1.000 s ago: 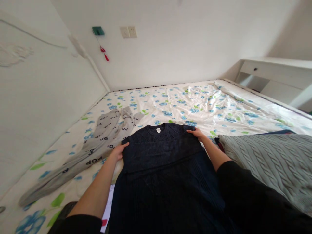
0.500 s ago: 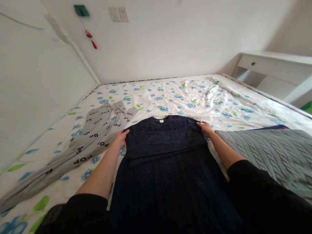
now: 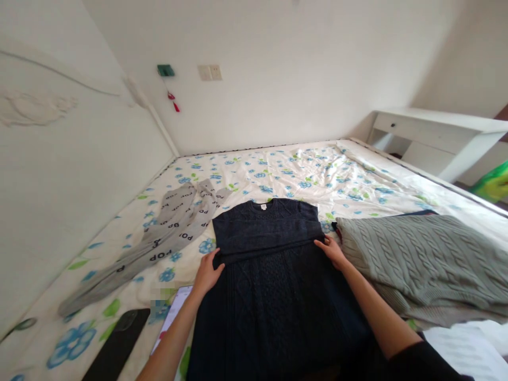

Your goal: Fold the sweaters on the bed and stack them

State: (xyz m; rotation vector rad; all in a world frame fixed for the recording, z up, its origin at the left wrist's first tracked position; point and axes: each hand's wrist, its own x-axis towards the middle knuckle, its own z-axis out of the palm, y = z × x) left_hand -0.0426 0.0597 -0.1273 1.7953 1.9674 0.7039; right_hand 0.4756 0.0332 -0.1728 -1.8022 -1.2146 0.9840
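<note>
A dark navy knit sweater point(image 3: 273, 286) lies on the flowered bed sheet point(image 3: 262, 174), its neckline away from me and its sleeves folded across the upper body. My left hand point(image 3: 209, 271) is at its left edge, just below the folded sleeves, thumb on top of the cloth and fingers curled at the side. On the right edge, my right hand point(image 3: 331, 251) pinches the cloth at about the same height. The fingertips of both hands are partly hidden by the fabric.
Grey lettered clothing point(image 3: 174, 227) is spread at the left. A grey-green cable-knit sweater point(image 3: 416, 264) lies at the right. Near my left forearm are a black phone point(image 3: 119, 344) and a lit screen point(image 3: 172, 317). A white desk point(image 3: 428, 137) stands beyond the bed.
Both hands have moved from the sweater's shoulders down its sides toward me. The shoulder edges are released. The view has shifted, bringing the phone and screen into sight.
</note>
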